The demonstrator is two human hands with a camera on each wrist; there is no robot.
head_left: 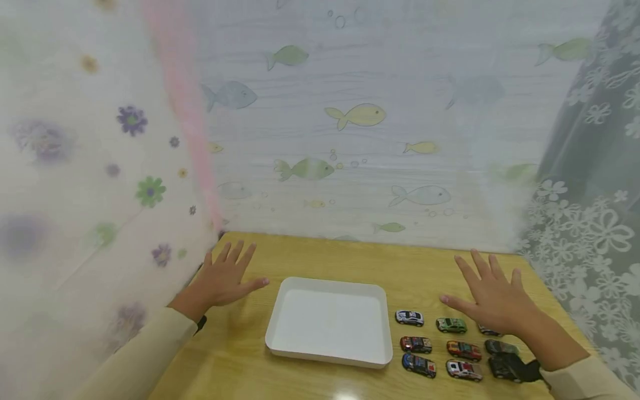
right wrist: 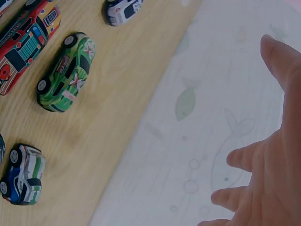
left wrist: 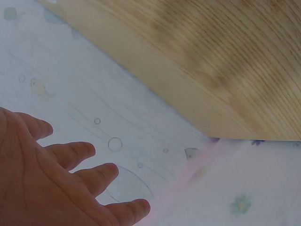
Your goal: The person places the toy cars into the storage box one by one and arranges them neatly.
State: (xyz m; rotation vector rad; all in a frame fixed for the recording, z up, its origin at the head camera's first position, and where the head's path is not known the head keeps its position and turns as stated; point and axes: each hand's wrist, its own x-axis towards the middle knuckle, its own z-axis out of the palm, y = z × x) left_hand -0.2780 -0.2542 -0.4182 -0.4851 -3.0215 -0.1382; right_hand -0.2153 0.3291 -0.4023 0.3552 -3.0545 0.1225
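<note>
Both hands are spread with nothing in them. My left hand (head_left: 225, 278) hovers left of a white rectangular tray (head_left: 330, 319), its thumb pointing toward the tray's far left corner. On the right, my right hand (head_left: 497, 297) is held over several toy cars on the wooden table. Close by it are a green car (right wrist: 68, 73) and a white, blue and green car (right wrist: 26, 175), the latter partly covered by the hand in the head view. Nearer the tray stand a white-and-purple car (head_left: 409, 318), a dark red car (head_left: 416, 344) and a blue car (head_left: 419, 365).
More toy cars stand in rows at right, among them an orange-red car (head_left: 464, 350) and a white-and-red car (head_left: 464, 369). Behind the table (head_left: 320, 253) hangs a curtain (head_left: 360, 161) printed with fish. Flowered cloth (head_left: 100, 222) closes the left side, lacy fabric the right.
</note>
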